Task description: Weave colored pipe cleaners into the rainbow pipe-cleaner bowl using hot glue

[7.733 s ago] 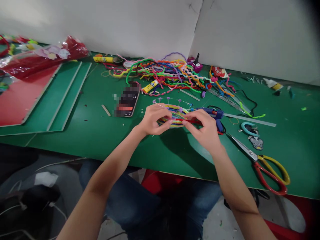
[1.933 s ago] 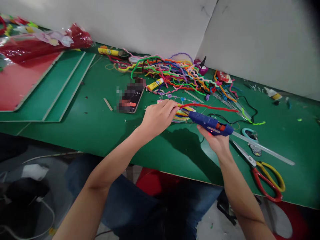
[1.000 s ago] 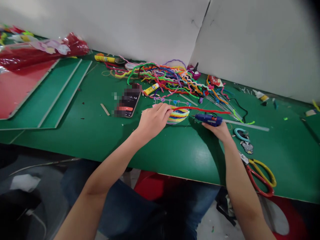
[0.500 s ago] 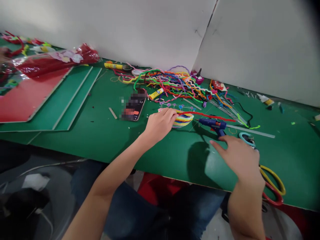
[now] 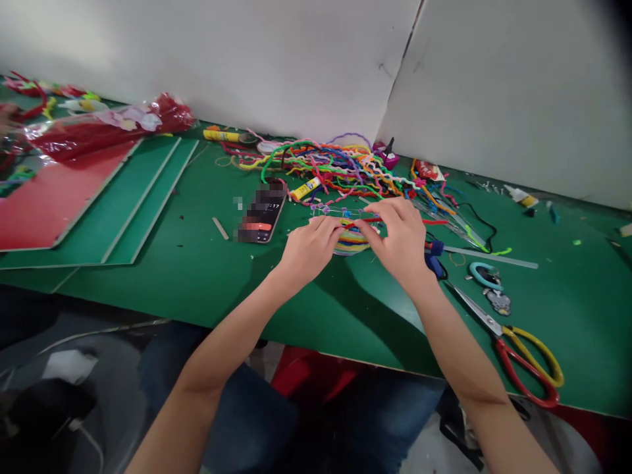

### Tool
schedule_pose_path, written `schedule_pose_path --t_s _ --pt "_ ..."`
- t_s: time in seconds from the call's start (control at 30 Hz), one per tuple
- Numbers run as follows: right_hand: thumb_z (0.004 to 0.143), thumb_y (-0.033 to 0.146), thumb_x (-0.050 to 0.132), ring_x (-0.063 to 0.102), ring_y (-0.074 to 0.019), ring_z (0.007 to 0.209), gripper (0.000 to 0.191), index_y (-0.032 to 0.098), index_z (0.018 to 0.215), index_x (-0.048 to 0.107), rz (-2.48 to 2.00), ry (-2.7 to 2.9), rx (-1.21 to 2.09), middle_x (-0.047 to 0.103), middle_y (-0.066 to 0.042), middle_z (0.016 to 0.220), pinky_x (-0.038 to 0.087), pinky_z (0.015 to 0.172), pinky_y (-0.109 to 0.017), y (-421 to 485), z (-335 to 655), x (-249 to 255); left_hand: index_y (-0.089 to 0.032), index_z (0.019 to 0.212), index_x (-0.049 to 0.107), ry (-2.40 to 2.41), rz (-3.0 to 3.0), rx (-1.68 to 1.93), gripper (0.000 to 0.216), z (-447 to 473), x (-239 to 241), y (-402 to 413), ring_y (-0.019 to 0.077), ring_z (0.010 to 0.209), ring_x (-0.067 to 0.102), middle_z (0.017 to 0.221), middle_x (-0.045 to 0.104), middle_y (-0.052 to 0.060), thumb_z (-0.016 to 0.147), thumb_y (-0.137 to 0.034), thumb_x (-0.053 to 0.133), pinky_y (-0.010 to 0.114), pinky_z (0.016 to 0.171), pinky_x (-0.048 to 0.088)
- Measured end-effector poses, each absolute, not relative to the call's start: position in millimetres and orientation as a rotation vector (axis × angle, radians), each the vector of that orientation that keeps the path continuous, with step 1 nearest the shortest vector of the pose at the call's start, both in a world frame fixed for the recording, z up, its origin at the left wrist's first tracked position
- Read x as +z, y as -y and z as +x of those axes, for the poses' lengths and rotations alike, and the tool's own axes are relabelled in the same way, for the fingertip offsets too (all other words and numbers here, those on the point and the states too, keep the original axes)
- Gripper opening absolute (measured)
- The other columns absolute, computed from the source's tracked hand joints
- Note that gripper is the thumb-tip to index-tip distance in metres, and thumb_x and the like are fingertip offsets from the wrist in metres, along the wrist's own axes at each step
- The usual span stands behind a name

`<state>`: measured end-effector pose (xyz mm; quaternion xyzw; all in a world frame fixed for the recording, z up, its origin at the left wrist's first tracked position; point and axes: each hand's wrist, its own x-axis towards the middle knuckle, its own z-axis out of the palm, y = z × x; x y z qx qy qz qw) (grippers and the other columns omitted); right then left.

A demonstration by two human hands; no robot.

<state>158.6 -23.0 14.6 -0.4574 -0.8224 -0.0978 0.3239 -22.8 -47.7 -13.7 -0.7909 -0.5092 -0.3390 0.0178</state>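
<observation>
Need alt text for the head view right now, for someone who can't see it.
Both hands, left hand and right hand, pinch a red pipe cleaner onto a striped pipe-cleaner piece on the green table. A blue glue gun and scissors lie to the right.

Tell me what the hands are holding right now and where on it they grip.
Both hands pinch a red pipe cleaner over the striped coil piece: left hand and right hand grip its near end, beside each other.

phone screen (image 5: 263,212) blurred, digits "17" just legible
</observation>
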Motion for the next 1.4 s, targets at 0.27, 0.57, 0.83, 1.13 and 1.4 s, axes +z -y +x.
schedule_pose_path --t_s 0.27,0.57,0.83,1.13,1.4 --pt "0.093 0.039 0.049 0.061 -0.0164 0.085 0.021 0.022 0.091 0.062 -1.198 2.174 -0.204 0.065 -0.004 0.091 0.043 0.066 -0.028 27 160 19 -0.014 0.09 0.059 1.616 -2.433 -1.127 0.019 -23 -16 46 0.0145 0.077 0.065 0.086 0.069 0.006 0.095 -0.023 0.043 0.023 0.062 0.048" --pt "0.091 0.034 0.052 0.059 -0.0175 0.083 0.02 0.022 0.083 0.065 -1.185 2.168 -0.217 0.066 -0.003 0.082 0.045 0.069 -0.03 26 161 18 -0.014 0.104 0.061 1.582 -2.603 -1.22 0.018 -29 -15 46 0.0138 0.079 0.067 0.098 0.071 0.008 0.088 -0.02 0.056 0.025 0.069 0.054" --pt "0.089 0.033 0.055 0.06 -0.0181 0.084 0.018 0.023 0.081 0.067 -1.208 2.17 -0.146 0.067 -0.003 0.082 0.045 0.07 -0.03 31 159 24 -0.017 0.095 0.064 1.594 -2.521 -1.229 0.011 -26 -16 45 0.0141 0.077 0.067 0.088 0.072 0.005 0.088 -0.019 0.056 0.024 0.067 0.051" --pt "0.084 0.041 0.06 0.059 -0.0157 0.076 0.019 0.022 0.085 0.062 -1.359 2.066 0.123 0.066 -0.001 0.082 0.041 0.064 -0.027 21 162 14 -0.016 0.093 0.063 1.606 -2.547 -1.261 0.011 -25 -14 46 0.0106 0.067 0.065 0.087 0.072 0.004 0.09 -0.02 0.053 0.023 0.064 0.05" --pt "0.07 0.051 0.069 0.054 -0.0119 0.063 0.037 0.02 0.086 0.056 -1.374 1.933 0.643 0.063 0.0 0.079 0.043 0.06 -0.027 10 170 15 -0.019 0.087 0.069 1.562 -2.524 -1.392 0.014 -25 -13 44 0.0148 0.083 0.067 0.089 0.073 0.004 0.088 -0.021 0.056 0.028 0.074 0.055"
